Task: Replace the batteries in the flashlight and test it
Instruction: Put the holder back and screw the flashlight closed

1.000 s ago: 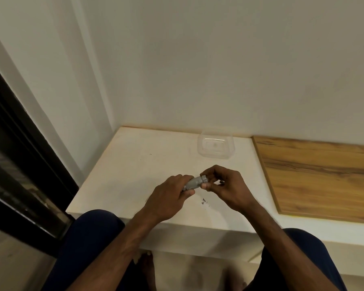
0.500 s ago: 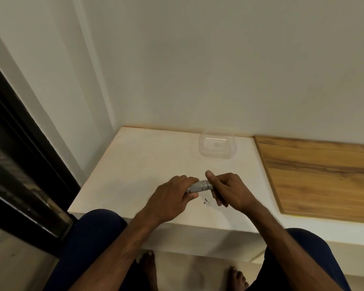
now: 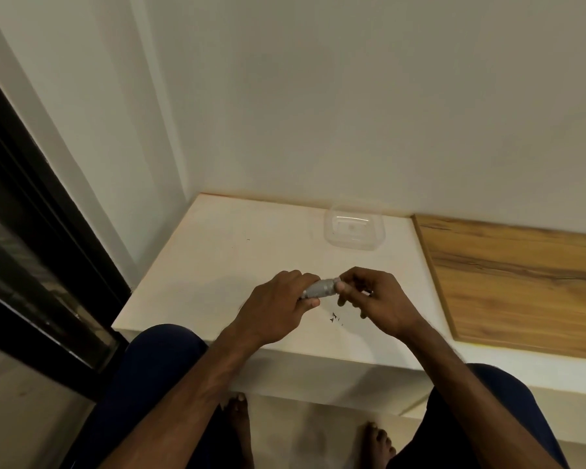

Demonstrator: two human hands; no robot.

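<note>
1. Flashlight [image 3: 320, 288]: small, silver, held level just above the counter [image 3: 217, 265], between both hands.
2. Left hand [image 3: 278, 309] wraps the barrel; right hand [image 3: 376, 299] pinches the end with thumb and fingertips.
3. Half a second ago I saw the right fingers hanging lower, only the thumb on the end. Now they are back on it, which I judge a re-grip mid-twist.
4. Cap looks still on, so the batteries are not reached yet.
5. Clear tub [image 3: 354, 230] sits behind, near the wall.

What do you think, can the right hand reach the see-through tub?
Probably yes: the tub sits just beyond the right hand with bare ledge between, but that hand pinches the flashlight and must let go first.
</note>
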